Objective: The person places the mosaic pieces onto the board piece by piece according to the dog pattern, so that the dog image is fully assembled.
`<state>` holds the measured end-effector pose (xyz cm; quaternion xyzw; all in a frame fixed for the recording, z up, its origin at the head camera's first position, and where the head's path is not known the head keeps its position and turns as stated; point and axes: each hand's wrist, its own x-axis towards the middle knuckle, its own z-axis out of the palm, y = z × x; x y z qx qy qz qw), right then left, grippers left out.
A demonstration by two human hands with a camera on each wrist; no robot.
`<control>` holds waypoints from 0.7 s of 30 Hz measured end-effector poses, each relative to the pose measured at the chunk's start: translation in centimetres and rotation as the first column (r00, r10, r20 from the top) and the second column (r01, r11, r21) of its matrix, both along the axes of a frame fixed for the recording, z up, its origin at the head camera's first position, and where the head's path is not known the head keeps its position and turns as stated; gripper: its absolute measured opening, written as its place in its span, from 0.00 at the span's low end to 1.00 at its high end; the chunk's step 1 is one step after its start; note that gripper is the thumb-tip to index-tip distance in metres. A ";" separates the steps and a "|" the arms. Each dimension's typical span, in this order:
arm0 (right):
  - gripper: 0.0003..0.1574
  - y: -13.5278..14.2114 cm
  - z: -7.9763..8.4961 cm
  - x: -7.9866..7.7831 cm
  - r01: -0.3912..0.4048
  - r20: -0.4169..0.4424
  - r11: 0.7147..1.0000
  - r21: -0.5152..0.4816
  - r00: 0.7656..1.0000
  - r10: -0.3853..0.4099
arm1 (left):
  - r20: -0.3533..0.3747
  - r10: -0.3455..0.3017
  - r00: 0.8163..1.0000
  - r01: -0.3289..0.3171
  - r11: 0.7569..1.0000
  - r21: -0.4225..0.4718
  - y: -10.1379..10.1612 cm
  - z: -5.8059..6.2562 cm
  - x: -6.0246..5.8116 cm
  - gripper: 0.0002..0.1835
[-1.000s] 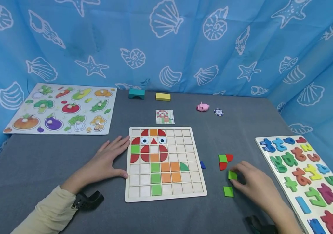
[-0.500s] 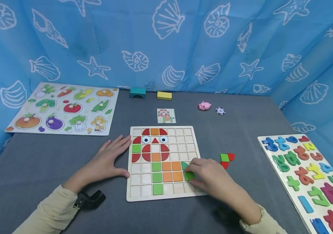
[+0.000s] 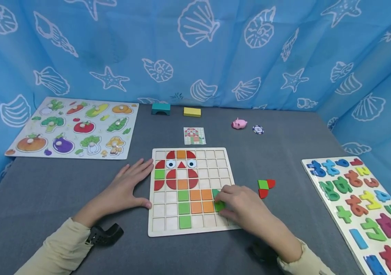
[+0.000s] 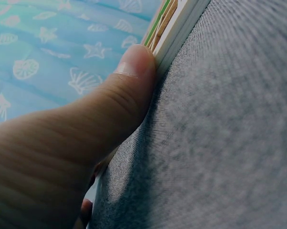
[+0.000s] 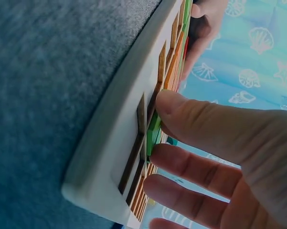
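Observation:
A wooden grid board [image 3: 195, 230] holds red, orange and green flat tiles and two eye tiles. My left hand [image 3: 125, 189] lies at its left edge with fingers spread, touching the rim; in the left wrist view the thumb [image 4: 119, 90] presses the board's side. Over the board's right part, my right hand [image 3: 247, 208] pinches a green square tile [image 3: 219, 206] between thumb and fingers, just below a green quarter-round tile [image 3: 215, 193]. The right wrist view has this green tile low at a grid cell, partly hidden by the thumb [image 5: 181, 107].
A green square [image 3: 263, 185] and two red quarter-rounds [image 3: 270, 183] lie right of the board. Behind it are a pattern card [image 3: 194, 136], teal block [image 3: 160, 109], yellow block [image 3: 192, 112], pink pig [image 3: 239, 123] and chip [image 3: 258, 130]. Vegetable [image 3: 68, 154] and number puzzles [image 3: 346, 229] flank it.
My right hand has carried the green square tile left from the table onto the board's right part, then shifted slightly left. The left hand stays at the board's edge.

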<state>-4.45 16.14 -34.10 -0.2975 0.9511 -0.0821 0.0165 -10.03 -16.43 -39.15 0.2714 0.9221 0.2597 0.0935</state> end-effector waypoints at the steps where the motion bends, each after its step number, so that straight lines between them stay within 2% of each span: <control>1: 0.20 0.1 0.1 0.0 0.001 0.002 1.000 -0.001 1.000 -0.001 | 0.001 -0.001 1.000 0.001 1.000 0.002 0.0 0.0 0.0 0.59; 7: 0.21 1.8 1.1 0.8 0.086 0.054 0.996 0.020 0.995 -0.087 | -0.001 0.001 1.000 -0.001 1.000 0.001 0.0 -0.1 0.0 0.59; 12: 0.21 4.6 1.8 2.3 0.171 0.152 0.983 0.060 0.972 -0.178 | -0.017 0.000 1.000 0.000 1.000 0.015 0.1 -0.2 0.0 0.60; 17: 0.24 6.9 1.6 3.4 0.176 0.248 0.978 0.115 0.948 -0.199 | -0.018 0.005 1.000 -0.005 1.000 0.017 0.1 -0.2 0.0 0.60; 21: 0.26 8.0 1.0 4.0 0.200 0.282 0.972 0.119 0.932 -0.227 | -0.003 0.011 1.000 -0.011 1.000 0.000 0.1 -0.1 0.0 0.60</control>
